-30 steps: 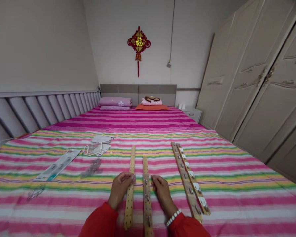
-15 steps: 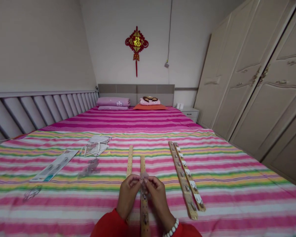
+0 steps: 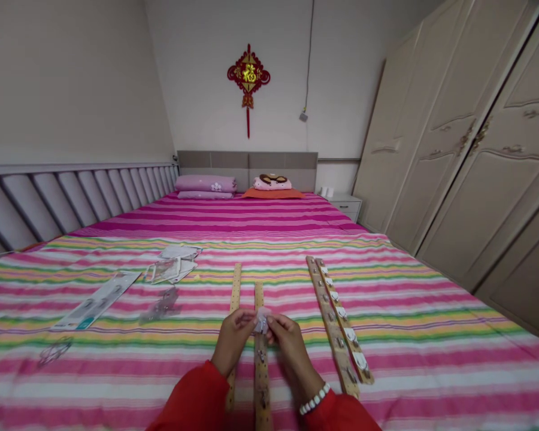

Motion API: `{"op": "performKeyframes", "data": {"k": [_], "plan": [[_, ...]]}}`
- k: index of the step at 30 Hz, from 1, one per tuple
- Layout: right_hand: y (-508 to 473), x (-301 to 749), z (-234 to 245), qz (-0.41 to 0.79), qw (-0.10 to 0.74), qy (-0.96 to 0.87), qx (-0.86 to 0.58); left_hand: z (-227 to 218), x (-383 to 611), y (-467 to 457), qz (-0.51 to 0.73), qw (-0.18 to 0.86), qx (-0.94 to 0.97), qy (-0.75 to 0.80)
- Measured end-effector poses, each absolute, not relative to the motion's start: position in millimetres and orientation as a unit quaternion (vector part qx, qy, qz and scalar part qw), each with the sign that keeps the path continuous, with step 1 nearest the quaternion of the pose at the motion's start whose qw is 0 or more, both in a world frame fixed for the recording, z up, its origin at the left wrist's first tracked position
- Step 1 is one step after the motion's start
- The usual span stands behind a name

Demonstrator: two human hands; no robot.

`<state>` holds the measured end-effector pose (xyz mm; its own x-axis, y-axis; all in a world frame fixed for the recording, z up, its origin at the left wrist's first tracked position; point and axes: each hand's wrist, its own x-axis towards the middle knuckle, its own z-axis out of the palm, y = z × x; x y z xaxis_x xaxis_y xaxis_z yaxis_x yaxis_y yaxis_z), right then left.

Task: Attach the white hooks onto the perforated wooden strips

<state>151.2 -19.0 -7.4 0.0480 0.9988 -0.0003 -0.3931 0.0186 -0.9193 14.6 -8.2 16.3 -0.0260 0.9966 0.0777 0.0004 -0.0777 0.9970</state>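
Between the fingertips of both hands is a small clear-backed hook point(image 3: 261, 324), a see-through square with a shiny metal part. My left hand point(image 3: 236, 336) pinches its left edge, and my right hand point(image 3: 289, 342) grips the right edge. Beneath it lies a narrow wooden strip point(image 3: 261, 389) with rows of holes and metal hooks on its near part. A second holed wooden strip point(image 3: 236, 287) lies just left, partly behind my left hand. On the right, two more strips lie side by side: one with metal hooks point(image 3: 327, 315), one with white-backed hooks point(image 3: 341, 312).
To the left lie a long flat package point(image 3: 96, 301), a pile of small plastic packets point(image 3: 175, 266), a heap of clear pieces point(image 3: 161, 304) and a tangle of thin metal rings point(image 3: 55, 351). Striped cloth covers the bed point(image 3: 408, 359). A wardrobe point(image 3: 467, 179) stands at right.
My hands have moved slightly apart, and the clear-backed hook between them now shows more plainly, turned flatter toward me. The strips stay where they were.
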Motion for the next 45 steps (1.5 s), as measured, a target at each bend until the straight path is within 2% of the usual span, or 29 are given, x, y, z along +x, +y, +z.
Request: {"op": "performKeyframes", "data": {"k": [7, 13, 20, 45], "plan": [[12, 154, -9, 0.583, 0.580, -0.384, -0.420, 9, 17, 20, 0.525, 0.474, 0.502, 0.498], [37, 151, -9, 0.555, 0.614, -0.373, -0.419, 9, 21, 45, 0.533, 0.465, 0.486, 0.514], [58, 144, -19, 0.530, 0.624, -0.349, -0.455, -4, 21, 66, 0.533, 0.408, 0.501, 0.546], [73, 141, -63, 0.503, 0.607, -0.376, -0.486, -26, 31, 66, 0.495, 0.368, 0.530, 0.582]]}}
